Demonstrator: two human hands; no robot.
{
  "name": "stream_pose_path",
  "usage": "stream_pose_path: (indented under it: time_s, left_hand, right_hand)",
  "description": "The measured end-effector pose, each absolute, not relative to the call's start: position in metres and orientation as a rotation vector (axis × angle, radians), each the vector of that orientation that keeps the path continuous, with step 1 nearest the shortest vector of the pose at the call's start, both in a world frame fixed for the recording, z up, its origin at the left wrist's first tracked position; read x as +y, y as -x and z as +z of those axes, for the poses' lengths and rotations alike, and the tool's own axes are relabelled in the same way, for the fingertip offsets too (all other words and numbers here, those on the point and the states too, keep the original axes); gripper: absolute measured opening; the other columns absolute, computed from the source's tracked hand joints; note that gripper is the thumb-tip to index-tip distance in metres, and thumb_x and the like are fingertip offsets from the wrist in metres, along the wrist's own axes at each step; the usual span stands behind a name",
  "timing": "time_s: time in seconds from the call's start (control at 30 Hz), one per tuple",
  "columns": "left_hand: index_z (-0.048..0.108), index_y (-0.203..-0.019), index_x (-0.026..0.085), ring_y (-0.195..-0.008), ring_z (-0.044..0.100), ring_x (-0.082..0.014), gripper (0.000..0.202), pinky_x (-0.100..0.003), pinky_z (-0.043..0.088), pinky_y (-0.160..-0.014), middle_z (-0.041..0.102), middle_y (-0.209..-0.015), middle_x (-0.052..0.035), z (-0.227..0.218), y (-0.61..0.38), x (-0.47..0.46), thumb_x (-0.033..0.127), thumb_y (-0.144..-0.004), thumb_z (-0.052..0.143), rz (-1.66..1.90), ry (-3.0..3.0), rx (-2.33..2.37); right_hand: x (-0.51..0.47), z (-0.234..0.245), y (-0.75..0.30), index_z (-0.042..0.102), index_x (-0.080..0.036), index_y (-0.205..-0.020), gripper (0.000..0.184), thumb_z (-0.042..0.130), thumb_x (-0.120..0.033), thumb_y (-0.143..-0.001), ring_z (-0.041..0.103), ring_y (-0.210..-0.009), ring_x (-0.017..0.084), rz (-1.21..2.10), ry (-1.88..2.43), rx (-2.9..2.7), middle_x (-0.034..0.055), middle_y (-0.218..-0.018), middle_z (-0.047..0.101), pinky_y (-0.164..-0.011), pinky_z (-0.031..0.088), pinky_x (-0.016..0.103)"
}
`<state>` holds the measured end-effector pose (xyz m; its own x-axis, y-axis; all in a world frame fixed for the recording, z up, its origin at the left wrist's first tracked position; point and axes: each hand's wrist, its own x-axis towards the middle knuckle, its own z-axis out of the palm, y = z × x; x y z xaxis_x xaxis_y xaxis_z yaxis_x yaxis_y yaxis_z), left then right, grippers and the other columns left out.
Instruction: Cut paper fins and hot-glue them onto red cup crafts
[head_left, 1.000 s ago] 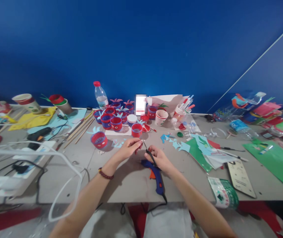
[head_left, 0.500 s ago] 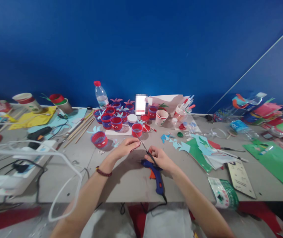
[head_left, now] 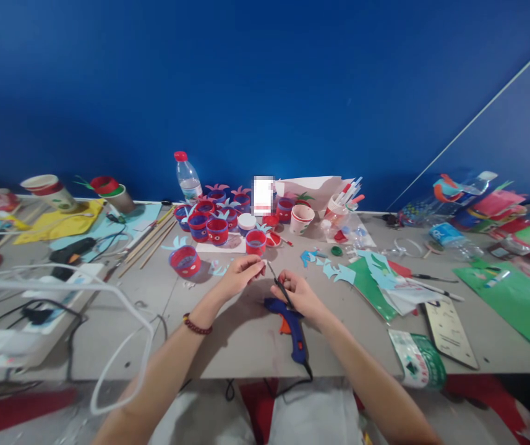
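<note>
My left hand (head_left: 245,274) has its fingertips pinched on a small white piece (head_left: 265,264), too small to name surely. My right hand (head_left: 298,294) is closed round black-handled scissors (head_left: 282,288), whose thin metal blades point up and left to the left fingertips. The fingers partly hide the handles. On the table just below lies a blue hot glue gun (head_left: 298,339) with an orange trigger. Beyond my hands stands a small red cup (head_left: 256,243) with a light blue paper crown. A similar cup (head_left: 185,262) with white dots sits to the left.
Several decorated red and blue cups (head_left: 217,232) cluster at the back beside a plastic bottle (head_left: 187,177). To the right are light blue paper scraps (head_left: 339,272), green sheets (head_left: 508,309) and a cup of markers (head_left: 339,210). A power strip (head_left: 70,309) and white cable lie left.
My left fingertips have moved slightly right, closer to the scissors. The blades now meet the small white piece at the fingertips; earlier their tip reached out past the left fingers.
</note>
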<state>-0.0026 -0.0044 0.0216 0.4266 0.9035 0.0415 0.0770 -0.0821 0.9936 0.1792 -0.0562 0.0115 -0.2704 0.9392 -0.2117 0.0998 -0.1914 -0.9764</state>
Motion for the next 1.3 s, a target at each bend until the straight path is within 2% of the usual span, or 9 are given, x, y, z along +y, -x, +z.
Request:
stream_pose_path:
  time_s: [0.27,0.6,1.0,1.3]
  left_hand:
    - [0.050,-0.062,0.017,-0.050,0.034,-0.0078,0.034,-0.023,0.024,-0.048,0.039,-0.054,0.0044,0.024,0.006,-0.003,0.044,-0.081,0.052,0.825,-1.562,0.927]
    - [0.050,-0.062,0.017,-0.052,0.033,-0.0079,0.026,-0.024,0.023,-0.049,0.039,-0.057,0.0044,0.039,0.011,-0.002,0.037,-0.079,0.051,0.769,-1.667,0.927]
    - [0.058,-0.065,0.016,-0.051,0.035,-0.0089,0.035,-0.024,0.026,-0.050,0.041,-0.052,0.0040,0.031,0.001,-0.006,0.047,-0.079,0.054,0.865,-1.547,0.949]
    - [0.051,-0.061,0.017,-0.054,0.035,-0.0089,0.035,-0.025,0.026,-0.050,0.044,-0.058,0.0028,0.034,0.000,-0.009,0.047,-0.080,0.051,0.839,-1.579,0.936]
  right_hand:
    - [-0.059,0.014,-0.178,0.040,-0.021,-0.075,0.044,0.069,-0.053,-0.070,0.027,-0.045,0.005,1.542,1.262,-1.385,-0.0113,-0.051,0.036,-0.043,0.019,0.018]
    - [-0.058,0.014,-0.179,0.038,-0.021,-0.074,0.044,0.070,-0.051,-0.069,0.027,-0.044,0.005,1.553,1.284,-1.395,-0.0108,-0.051,0.038,-0.042,0.018,0.019]
    - [-0.057,0.011,-0.179,0.039,-0.021,-0.073,0.045,0.073,-0.050,-0.068,0.028,-0.042,0.004,1.571,1.258,-1.335,-0.0114,-0.049,0.037,-0.041,0.019,0.019]
    - [-0.058,0.009,-0.177,0.040,-0.021,-0.076,0.046,0.067,-0.058,-0.070,0.026,-0.046,0.005,1.567,1.242,-1.346,-0.0108,-0.052,0.034,-0.042,0.019,0.019]
